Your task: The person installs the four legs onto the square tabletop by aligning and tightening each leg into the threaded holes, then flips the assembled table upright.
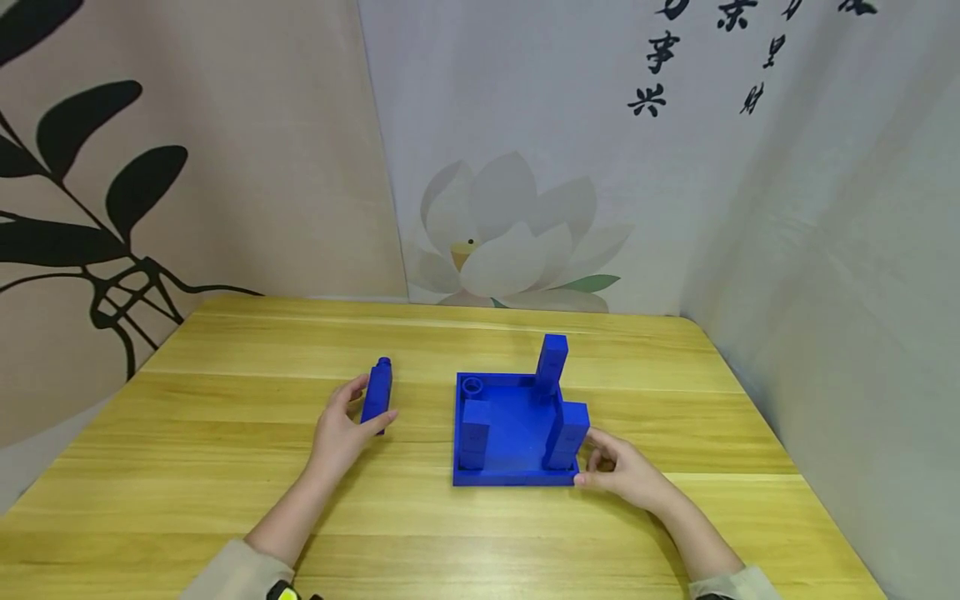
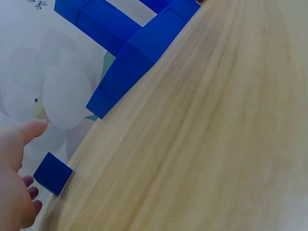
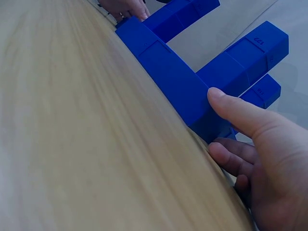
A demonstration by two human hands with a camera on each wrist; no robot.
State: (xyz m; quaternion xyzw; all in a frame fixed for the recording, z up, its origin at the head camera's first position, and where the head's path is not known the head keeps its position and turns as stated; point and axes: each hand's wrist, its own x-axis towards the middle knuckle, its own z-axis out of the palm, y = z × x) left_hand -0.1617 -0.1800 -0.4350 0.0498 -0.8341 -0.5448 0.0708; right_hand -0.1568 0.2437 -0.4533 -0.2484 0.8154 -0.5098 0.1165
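Note:
A blue square post with a round peg at its far end (image 1: 377,392) lies on the table left of the tray. My left hand (image 1: 345,429) is around its near part, fingers on the left side and thumb across the near end in the head view. The left wrist view shows the thumb spread apart from the post's square end (image 2: 53,173). On the right, my right hand (image 1: 622,473) grips the near right corner of a square blue tray (image 1: 513,478), thumb (image 3: 217,93) on its wall and fingers curled beside the corner.
Three blue posts stand in the tray's corners: near left (image 1: 474,437), near right (image 1: 567,433) and far right (image 1: 552,362). At its far left corner is a round ring socket (image 1: 472,386). Behind the wooden table (image 1: 420,533) hangs a printed curtain (image 1: 525,100).

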